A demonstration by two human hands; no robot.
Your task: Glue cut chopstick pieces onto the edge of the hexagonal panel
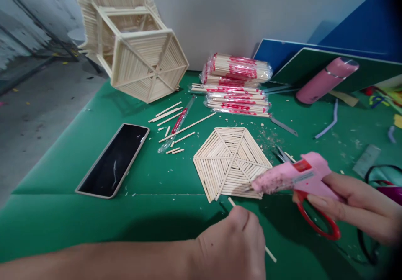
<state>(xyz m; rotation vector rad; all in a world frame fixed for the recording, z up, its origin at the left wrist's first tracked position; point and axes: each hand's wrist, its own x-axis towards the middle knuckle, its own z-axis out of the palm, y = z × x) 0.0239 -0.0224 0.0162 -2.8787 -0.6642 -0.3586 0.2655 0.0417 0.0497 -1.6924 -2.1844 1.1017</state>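
My left hand point(234, 242) is closed around a thin wooden stick point(270, 254), whose two ends show on either side of the fist. My right hand point(348, 204) grips a pink glue gun point(282, 177), its nozzle over the lower right edge of a flat hexagonal stick panel point(230, 163). A red scissors handle point(333, 229) shows by the right fingers; whether they touch it I cannot tell. Metal blades point(281, 154) show behind the glue gun. The panel lies on the green table, with sticks laid in rows between its spokes.
A stick-built hexagonal lantern-like frame point(150, 68) stands tilted at the back left. A phone point(114, 163) lies at the left. Loose sticks point(185, 137), wrapped stick bundles point(238, 83), a pink bottle point(328, 81) and a metal blade point(284, 126) lie farther back. A black cable point(361, 238) hangs at right.
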